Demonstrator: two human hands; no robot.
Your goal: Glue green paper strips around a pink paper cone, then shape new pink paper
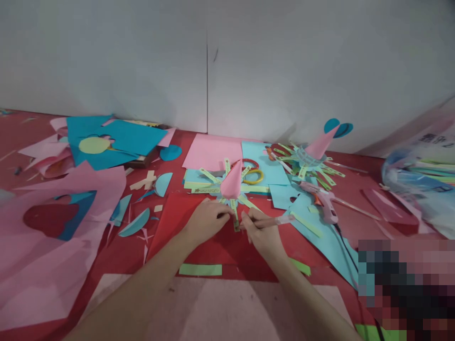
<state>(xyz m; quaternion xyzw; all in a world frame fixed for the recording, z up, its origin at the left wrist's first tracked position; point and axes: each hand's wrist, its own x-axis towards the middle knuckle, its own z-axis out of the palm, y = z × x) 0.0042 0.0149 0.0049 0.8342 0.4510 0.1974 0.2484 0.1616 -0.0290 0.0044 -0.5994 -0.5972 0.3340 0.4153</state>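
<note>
A pink paper cone (232,183) stands on a light blue paper base with pale green strips (209,176) fanning out from it. My left hand (205,220) rests on the red sheet (170,222), fingers closed and pinching one green strip (235,214) just below the cone. My right hand (261,232) is closed round a pink pen (275,220), its tip touching the same strip.
A second pink cone craft (318,148) stands at the back right, a pink glue gun (325,204) with a cord lies beside it. Red and yellow scissor handles (253,171) lie behind the cone. Pink and blue paper sheets (106,139) and scraps cover the left. A plastic bag (423,184) sits at right.
</note>
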